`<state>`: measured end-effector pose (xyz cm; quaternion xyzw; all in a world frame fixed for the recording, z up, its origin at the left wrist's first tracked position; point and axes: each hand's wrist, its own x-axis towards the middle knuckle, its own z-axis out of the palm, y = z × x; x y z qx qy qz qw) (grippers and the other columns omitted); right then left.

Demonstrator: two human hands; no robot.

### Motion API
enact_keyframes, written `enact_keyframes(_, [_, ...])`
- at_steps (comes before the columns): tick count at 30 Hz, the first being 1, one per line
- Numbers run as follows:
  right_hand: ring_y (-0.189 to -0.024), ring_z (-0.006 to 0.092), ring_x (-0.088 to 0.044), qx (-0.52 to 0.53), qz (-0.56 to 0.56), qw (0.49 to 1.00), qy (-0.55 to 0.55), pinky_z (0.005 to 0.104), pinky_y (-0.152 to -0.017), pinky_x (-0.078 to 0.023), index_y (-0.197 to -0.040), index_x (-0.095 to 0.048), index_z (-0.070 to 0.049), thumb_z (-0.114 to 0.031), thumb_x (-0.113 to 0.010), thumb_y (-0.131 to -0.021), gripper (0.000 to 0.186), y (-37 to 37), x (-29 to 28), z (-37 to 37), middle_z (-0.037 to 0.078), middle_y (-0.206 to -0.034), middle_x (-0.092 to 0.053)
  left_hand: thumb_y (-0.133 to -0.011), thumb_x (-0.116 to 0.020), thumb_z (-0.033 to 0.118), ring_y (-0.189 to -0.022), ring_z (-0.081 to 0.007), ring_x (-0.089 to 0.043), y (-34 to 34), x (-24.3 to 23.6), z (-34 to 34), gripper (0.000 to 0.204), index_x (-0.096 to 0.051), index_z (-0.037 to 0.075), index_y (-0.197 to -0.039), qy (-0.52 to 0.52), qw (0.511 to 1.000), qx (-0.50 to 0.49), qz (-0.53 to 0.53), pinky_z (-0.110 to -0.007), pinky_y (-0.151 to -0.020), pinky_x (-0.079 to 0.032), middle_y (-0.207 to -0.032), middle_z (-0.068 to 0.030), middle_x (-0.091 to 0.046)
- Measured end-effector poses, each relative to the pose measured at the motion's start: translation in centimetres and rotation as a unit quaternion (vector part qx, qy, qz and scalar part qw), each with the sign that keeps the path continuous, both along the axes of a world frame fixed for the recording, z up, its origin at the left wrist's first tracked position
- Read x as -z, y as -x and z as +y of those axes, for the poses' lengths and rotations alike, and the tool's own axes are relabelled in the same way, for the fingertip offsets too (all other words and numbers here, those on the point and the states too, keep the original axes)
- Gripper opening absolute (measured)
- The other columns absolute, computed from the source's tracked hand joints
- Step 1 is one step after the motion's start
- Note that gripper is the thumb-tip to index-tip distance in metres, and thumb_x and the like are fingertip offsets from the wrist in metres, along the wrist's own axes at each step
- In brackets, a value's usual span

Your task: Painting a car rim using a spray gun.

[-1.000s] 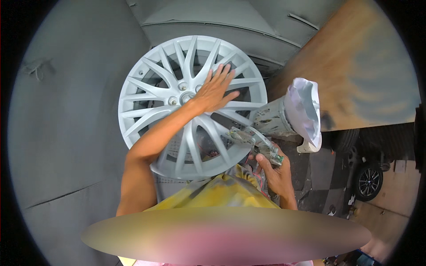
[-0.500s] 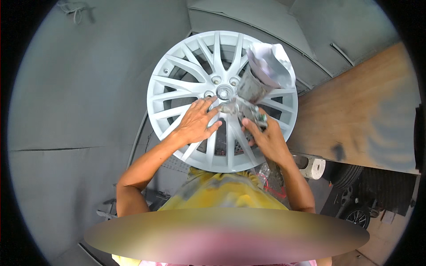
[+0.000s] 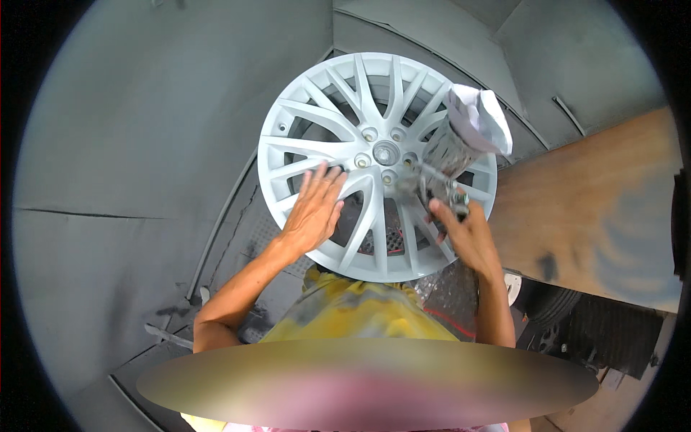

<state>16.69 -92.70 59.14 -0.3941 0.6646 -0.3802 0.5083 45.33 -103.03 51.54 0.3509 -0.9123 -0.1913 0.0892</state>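
Wheel rim (image 3: 386,153), white and many-spoked, faces my head camera just in front of the yellow-and-grey garment (image 3: 360,309). I see the left hand (image 3: 314,209) spread over its left-hand spokes, fingers extended; from here I can't tell whether they touch. I have the right hand (image 3: 468,234) curled around the handle of a spray gun (image 3: 439,189), whose smeared cup (image 3: 445,151), topped with crumpled white paper (image 3: 481,121), overlaps the rim's right side in my view. A brown board (image 3: 576,201) stands further right
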Motion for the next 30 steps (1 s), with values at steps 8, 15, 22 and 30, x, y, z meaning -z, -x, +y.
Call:
enact_keyframes(8, [-0.084, 0.013, -0.061, -0.044, -0.074, 0.995, 0.046, 0.0306, -0.078, -0.052, -0.126, -0.063, 0.004, -0.027, -0.072, -0.096, 0.044, -3.0, -0.7, 2.6, 0.011, -0.1, -0.069, -0.104, -0.051, 0.041, -0.154, -0.0472, -0.008, -3.2, 2.2, -5.2, 0.075, -0.027, -0.009, -0.154, 0.145, 0.952, -0.27, -0.019, -0.06, -0.123, -0.008, -0.164, -0.0297, -0.017])
enact_keyframes(15, [-0.074, 0.011, -0.059, 0.039, -0.101, 0.993, 0.055, 0.0286, -0.069, -0.05, -0.127, -0.064, 0.003, -0.023, -0.072, -0.096, 0.041, -2.7, 0.1, 5.8, 0.008, -0.095, -0.068, -0.105, -0.029, 0.061, -0.153, -0.0484, -0.008, -0.9, 5.3, -16.9, 0.089, -0.025, -0.015, -0.153, 0.112, 0.943, -0.311, -0.037, -0.06, -0.123, -0.007, -0.162, -0.0341, -0.019])
enact_keyframes(22, [-0.072, 0.0072, -0.058, 0.169, -0.087, 0.978, 0.089, 0.0244, -0.063, -0.048, -0.129, -0.061, 0.005, -0.019, -0.072, -0.096, 0.042, -2.1, 1.9, 13.3, 0.007, -0.095, -0.069, -0.099, -0.027, 0.072, -0.154, -0.0462, -0.008, 15.8, 8.8, -26.4, 0.099, -0.025, -0.009, -0.155, 0.127, 0.96, -0.246, -0.035, -0.063, -0.122, -0.004, -0.164, -0.03, -0.017])
enact_keyframes(30, [-0.089, 0.0162, -0.07, 0.281, -0.093, 0.946, 0.132, 0.024, -0.06, -0.053, -0.133, -0.054, 0.005, -0.032, -0.067, -0.099, 0.052, -2.7, 3.7, 22.3, 0.011, -0.105, -0.07, -0.096, -0.029, 0.073, -0.153, -0.0509, -0.005, 33.4, 10.5, -12.7, 0.094, -0.028, 0.003, -0.159, 0.088, 0.992, -0.079, -0.038, -0.067, -0.12, -0.001, -0.167, -0.0246, -0.016])
